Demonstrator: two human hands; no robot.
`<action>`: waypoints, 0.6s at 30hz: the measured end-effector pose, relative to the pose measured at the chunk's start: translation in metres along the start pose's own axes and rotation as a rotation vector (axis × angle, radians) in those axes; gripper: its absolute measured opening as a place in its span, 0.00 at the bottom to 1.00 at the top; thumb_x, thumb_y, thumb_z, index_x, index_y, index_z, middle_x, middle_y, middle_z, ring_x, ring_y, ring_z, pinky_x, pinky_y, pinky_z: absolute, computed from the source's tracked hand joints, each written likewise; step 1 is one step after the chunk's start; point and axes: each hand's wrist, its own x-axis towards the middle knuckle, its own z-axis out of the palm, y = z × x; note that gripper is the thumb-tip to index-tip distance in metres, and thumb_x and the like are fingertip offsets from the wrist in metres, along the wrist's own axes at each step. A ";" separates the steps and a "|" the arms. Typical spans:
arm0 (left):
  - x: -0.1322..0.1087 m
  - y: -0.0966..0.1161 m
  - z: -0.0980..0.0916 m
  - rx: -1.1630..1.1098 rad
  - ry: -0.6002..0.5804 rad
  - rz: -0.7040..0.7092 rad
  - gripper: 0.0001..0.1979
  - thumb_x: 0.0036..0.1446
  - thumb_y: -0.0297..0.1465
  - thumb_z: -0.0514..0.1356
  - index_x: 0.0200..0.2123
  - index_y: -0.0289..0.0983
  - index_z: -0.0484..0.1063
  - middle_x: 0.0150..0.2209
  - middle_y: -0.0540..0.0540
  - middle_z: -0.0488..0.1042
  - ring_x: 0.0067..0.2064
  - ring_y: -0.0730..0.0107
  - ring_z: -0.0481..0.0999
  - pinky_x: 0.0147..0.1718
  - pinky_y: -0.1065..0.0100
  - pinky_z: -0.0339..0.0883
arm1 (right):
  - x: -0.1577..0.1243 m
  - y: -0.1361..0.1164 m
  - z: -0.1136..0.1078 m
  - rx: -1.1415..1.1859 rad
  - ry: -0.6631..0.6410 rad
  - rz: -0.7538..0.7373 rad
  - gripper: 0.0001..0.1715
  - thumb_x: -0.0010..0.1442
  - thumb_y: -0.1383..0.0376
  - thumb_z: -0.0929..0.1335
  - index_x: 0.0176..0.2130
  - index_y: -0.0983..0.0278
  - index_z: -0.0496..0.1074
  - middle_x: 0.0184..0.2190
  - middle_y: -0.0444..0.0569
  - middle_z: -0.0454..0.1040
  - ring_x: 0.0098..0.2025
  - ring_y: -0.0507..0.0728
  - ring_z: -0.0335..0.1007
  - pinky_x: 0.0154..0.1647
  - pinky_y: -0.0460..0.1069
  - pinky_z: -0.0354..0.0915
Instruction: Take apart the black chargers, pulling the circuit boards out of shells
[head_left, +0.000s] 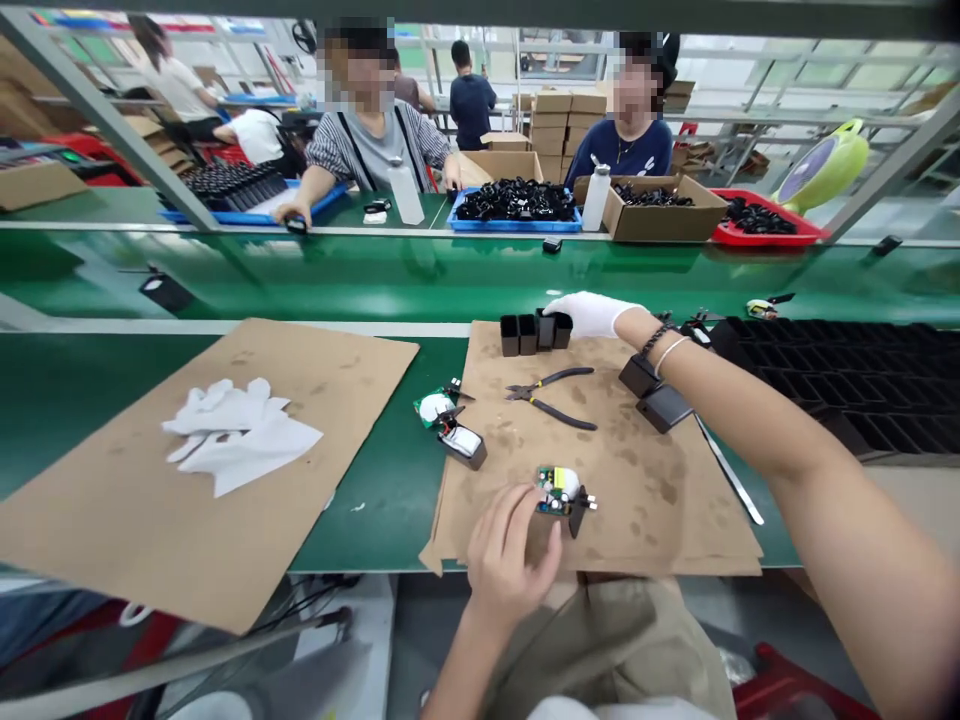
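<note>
My left hand [510,545], bare, is at the front of the cardboard with its fingers stretched out and thumb apart. Its fingertips reach the left edge of a small green circuit board [555,490] with a yellow part, a white pad and a black end plate with metal pins. My right hand [589,313] wears a white glove and has its fingers on a black plastic case [546,330] in a short row of open cases. Diagonal cutting pliers [555,395] lie spread between the hands. Left of them sit a second circuit board [435,408] and a case with a white pad [463,443].
White gloves [240,430] lie on the left cardboard sheet [105,510]. Two black cases [664,408] stand under my right forearm, near a large block of cases [840,380]. A green conveyor belt [420,280] crosses ahead; co-workers [622,140] sit beyond it.
</note>
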 end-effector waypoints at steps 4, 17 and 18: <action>-0.002 0.000 0.001 -0.013 0.009 0.015 0.11 0.63 0.25 0.59 0.49 0.32 0.73 0.40 0.38 0.82 0.44 0.59 0.83 0.45 0.62 0.80 | -0.015 0.006 -0.015 -0.059 -0.007 0.053 0.29 0.53 0.66 0.74 0.55 0.63 0.77 0.53 0.55 0.80 0.53 0.67 0.77 0.53 0.56 0.71; 0.004 0.001 -0.002 -0.013 -0.053 0.032 0.07 0.64 0.22 0.61 0.45 0.30 0.76 0.39 0.39 0.82 0.42 0.60 0.82 0.45 0.64 0.75 | -0.226 -0.093 0.047 -0.142 0.038 0.193 0.37 0.63 0.48 0.70 0.66 0.59 0.68 0.41 0.52 0.84 0.36 0.64 0.82 0.33 0.52 0.69; 0.005 0.001 -0.002 -0.014 -0.053 0.040 0.07 0.64 0.22 0.62 0.45 0.29 0.76 0.39 0.38 0.82 0.42 0.60 0.82 0.45 0.64 0.74 | -0.224 -0.084 0.036 -0.109 0.084 0.218 0.41 0.62 0.45 0.71 0.67 0.58 0.66 0.39 0.51 0.84 0.35 0.64 0.82 0.34 0.53 0.70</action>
